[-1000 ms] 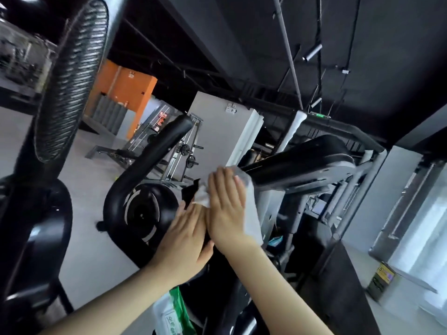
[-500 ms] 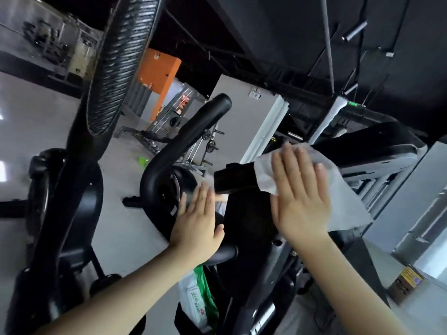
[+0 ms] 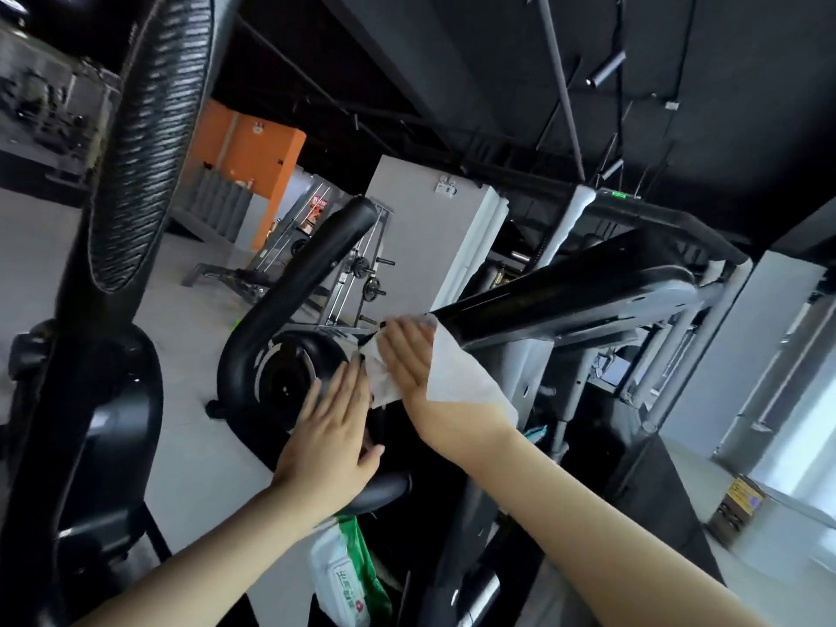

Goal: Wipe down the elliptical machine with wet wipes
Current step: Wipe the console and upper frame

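Note:
The black elliptical machine fills the middle of the view, with its console panel [image 3: 565, 291] slanting up to the right and a curved handlebar [image 3: 289, 300] to the left. My right hand [image 3: 407, 359] presses a white wet wipe [image 3: 461, 377] flat against the console's lower left end, fingers straight. My left hand [image 3: 330, 436] rests flat on the machine just below, fingers straight, holding nothing. A green and white pack of wipes [image 3: 348, 576] sits in the machine's holder under my left wrist.
A ribbed black moving handle [image 3: 144, 142] rises close on the left above a black housing [image 3: 90, 445]. Weight racks [image 3: 344, 273] and an orange wall [image 3: 253, 165] stand behind. A white pillar [image 3: 434, 246] is behind the console. Grey floor lies at the left.
My right hand has slid the wipe left and down along the console, back beside my left hand. My left hand has stayed on the machine.

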